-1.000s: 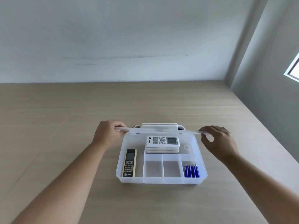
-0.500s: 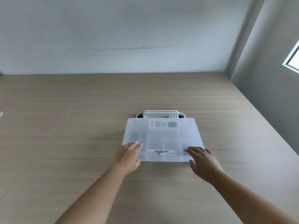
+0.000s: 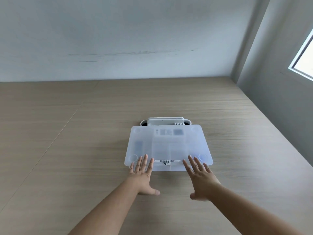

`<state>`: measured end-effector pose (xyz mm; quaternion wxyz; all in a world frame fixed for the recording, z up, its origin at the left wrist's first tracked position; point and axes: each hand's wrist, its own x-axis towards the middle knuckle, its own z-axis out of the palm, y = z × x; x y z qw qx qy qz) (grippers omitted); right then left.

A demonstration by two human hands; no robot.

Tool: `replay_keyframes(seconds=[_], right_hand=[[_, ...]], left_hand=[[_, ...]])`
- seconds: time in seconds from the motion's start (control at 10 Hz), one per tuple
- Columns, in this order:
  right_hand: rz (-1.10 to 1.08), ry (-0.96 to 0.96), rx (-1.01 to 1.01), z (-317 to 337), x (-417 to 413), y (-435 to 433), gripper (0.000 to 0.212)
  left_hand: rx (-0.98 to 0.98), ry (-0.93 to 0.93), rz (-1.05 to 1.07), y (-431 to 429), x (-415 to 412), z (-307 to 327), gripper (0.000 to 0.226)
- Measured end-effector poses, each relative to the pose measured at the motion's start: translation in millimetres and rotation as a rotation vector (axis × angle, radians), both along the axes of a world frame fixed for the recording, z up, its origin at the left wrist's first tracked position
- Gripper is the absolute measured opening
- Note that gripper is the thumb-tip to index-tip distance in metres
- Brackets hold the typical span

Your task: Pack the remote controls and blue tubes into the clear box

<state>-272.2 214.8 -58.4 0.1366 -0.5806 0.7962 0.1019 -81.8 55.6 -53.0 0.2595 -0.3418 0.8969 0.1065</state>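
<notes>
The clear box [image 3: 199,145] sits on the wooden table with its frosted lid [image 3: 167,146] down over it. Through the lid a white remote [image 3: 171,132] shows blurred at the back and a dark remote [image 3: 138,145] at the left; the blue tubes are too faint to make out. My left hand [image 3: 141,175] lies flat with spread fingers, its tips on the lid's near left edge. My right hand [image 3: 200,178] is spread the same way at the near right edge. Neither hand holds anything.
A white holder [image 3: 165,121] with white flat pieces stands just behind the box. The wooden table [image 3: 67,150] reaches a pale wall at the back and a grey wall on the right, where a window [image 3: 304,61] sits.
The lid has come down from upright over the open box to flat and shut. My hands moved from its top corners to its near edge, then spread flat and slid back slightly.
</notes>
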Motion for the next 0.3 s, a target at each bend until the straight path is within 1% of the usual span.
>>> replay_keyframes(seconds=[0.1,0.2,0.3], right_hand=[[-0.014,-0.051,0.03,12.0,-1.2,-3.1,0.112],[-0.054,-0.211,0.014,36.4,1.2,4.3,0.097],[-0.189,-0.566,-0.087,74.1,3.1,32.6,0.051]], left_hand=[[0.044,-0.016,-0.001,0.9,-1.9,11.3,0.124],[0.01,0.148,0.02,10.7,4.5,29.2,0.105],[0.106,0.42,0.109,31.9,38.0,31.4,0.061]])
